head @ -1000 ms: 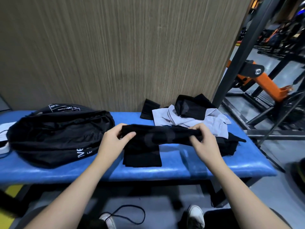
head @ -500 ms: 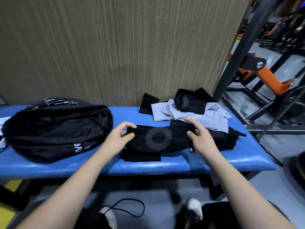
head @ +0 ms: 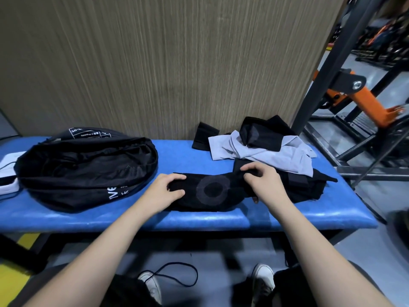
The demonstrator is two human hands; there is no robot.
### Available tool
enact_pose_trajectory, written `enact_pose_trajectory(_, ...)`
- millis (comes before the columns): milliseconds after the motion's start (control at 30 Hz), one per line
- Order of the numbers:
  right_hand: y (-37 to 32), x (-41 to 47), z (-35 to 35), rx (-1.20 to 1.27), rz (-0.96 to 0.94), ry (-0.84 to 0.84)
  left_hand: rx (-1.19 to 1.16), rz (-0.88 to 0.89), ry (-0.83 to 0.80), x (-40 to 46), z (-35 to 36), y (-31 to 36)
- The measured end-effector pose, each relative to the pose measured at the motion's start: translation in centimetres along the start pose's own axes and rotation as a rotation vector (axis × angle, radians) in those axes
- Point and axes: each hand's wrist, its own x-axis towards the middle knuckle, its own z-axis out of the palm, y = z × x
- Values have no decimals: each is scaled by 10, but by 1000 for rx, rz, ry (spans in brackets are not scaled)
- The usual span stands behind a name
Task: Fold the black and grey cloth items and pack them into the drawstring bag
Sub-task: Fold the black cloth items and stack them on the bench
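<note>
Writing first: white lettering is showing on the near face of the black drawstring bag (head: 86,167), only "ve" plus a few small characters readable; a white printed label panel is sitting on the bag's far top edge, its text too small to make out. A dark grey ring mark is showing on the black cloth item (head: 212,191) being worked.

That black piece is lying lengthwise along the front of the blue padded bench (head: 243,220), ring face up, stretching between both hands. The left hand (head: 164,189) is pinching its left end, thumb on top and fingers curled over the edge, closed on the fabric. The right hand (head: 264,181) is gripping the right end, fingers bent down into a fold of the cloth, thumb tucked beneath; it too is closed on the same piece. The ring is sitting midway between the two grips.

The bag is lying on its side at the bench's left, mouth gaping toward the hands; only dark lining is visible inside, contents not discernible. A white object (head: 6,171) is poking out from behind its left edge.

Behind the right hand, a grey cloth (head: 265,155) is lying crumpled with more black pieces (head: 263,135) resting on top and beside it, against the wood-grain wall (head: 177,63).
</note>
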Motion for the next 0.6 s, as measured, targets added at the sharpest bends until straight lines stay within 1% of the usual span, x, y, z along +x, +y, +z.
enact_pose_trajectory(100, -11, 1, 17, 60, -35, -20, -24, -7, 17, 0, 2, -3)
enact_pose_trajectory(200, -23, -1, 42, 94, -111, -66, -64, -15, 7, 2, 0, -8)
enact_pose_trajectory(300, -32, -3, 68, 84, -159, -146, -100, -16, 3, 3, -2, -12)
enact_pose_trajectory(400, -34, -2, 94, 4, -200, -234, -140, -11, -1, 2, -1, -12)
enact_pose_trajectory(533, -31, -1, 119, -227, -332, -328, -195, -27, 7, 3, -1, -13)
enact_pose_trajectory(600, -32, -3, 123, -288, -340, -364, -248, -51, 30, 3, -2, -13)
